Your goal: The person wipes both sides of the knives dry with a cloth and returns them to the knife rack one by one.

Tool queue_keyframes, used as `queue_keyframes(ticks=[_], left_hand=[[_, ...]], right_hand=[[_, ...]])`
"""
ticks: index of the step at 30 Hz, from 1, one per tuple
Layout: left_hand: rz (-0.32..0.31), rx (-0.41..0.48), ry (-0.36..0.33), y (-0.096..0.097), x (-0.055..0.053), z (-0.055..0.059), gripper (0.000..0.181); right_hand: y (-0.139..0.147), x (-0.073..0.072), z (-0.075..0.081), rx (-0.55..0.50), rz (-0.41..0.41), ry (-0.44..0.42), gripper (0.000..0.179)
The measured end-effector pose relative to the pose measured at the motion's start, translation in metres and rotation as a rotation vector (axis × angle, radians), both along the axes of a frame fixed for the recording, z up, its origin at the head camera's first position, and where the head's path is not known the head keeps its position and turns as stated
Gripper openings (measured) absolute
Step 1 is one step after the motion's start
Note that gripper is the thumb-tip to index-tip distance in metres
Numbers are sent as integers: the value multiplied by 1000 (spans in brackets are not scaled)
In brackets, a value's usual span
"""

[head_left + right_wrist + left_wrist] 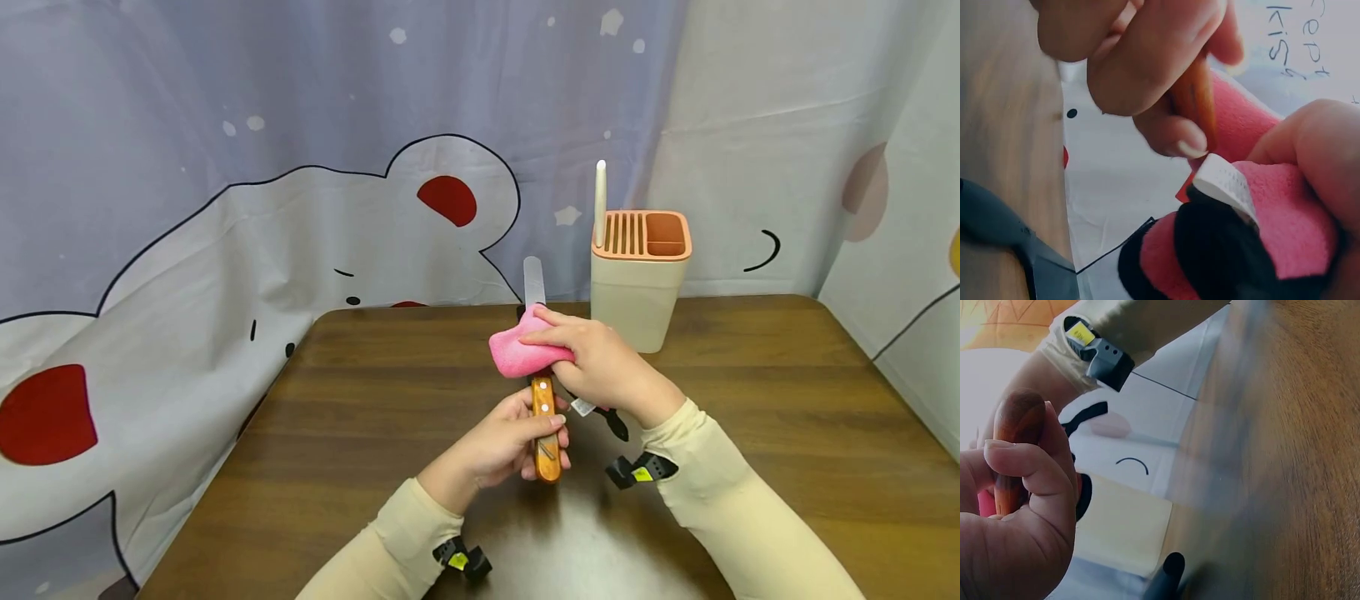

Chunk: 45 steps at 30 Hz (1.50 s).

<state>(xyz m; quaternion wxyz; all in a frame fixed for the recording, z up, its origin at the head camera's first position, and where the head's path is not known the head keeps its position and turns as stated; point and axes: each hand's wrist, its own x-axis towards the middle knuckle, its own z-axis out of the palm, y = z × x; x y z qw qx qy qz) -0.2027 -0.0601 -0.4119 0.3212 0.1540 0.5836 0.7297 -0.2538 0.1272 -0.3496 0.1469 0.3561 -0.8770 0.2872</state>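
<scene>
My left hand [517,437] grips the riveted wooden handle [545,400] of a palette knife, the thumb lying across it. The round-tipped flat blade [534,279] points away toward the curtain. Around the lower blade my right hand [600,358] holds a folded pink cloth [517,350], which hides that stretch of metal. Black edging [1216,244] and a white label [1225,184] on the cloth show in the right wrist view. In the left wrist view the handle's dark end [1019,415] sticks up from the left fingers.
A cream utensil holder [633,304] with an orange slotted top stands at the back of the wooden table [360,433]; a pale handle [600,200] rises from it. A black handle [615,425] shows below the right hand. A patterned curtain [262,233] hangs behind the table.
</scene>
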Motion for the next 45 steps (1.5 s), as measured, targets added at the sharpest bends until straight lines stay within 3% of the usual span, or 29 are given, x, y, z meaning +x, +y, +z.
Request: queue_keyframes(ticks=[8,14,18,23,27,32,36,45], left_hand=[[-22,31,24,-3,-5,-6,6],[-41,47,-13,-1,-4,-8,26],[-59,26,-38,2,0,-6,27],[-123,-9,-11,8,7,-5,21],[-184,-59,22,13,14,-4,19],[-190,-128,70,17,20,-2,20],[-179,-132,89,18,20,-2,21],[-161,-116,81,12,13,-1,19]], right_hand=[[5,9,7,59,133,-74,50],[22,5,14,14,230,-91,52],[36,0,20,-69,127,-46,55],[41,-7,20,-226,-91,43,57],[36,-13,15,-275,-187,125,55],[29,-17,5,-209,-195,165,50],[27,-17,-1,-174,-175,163,48],[20,-10,-1,-82,-101,87,48]])
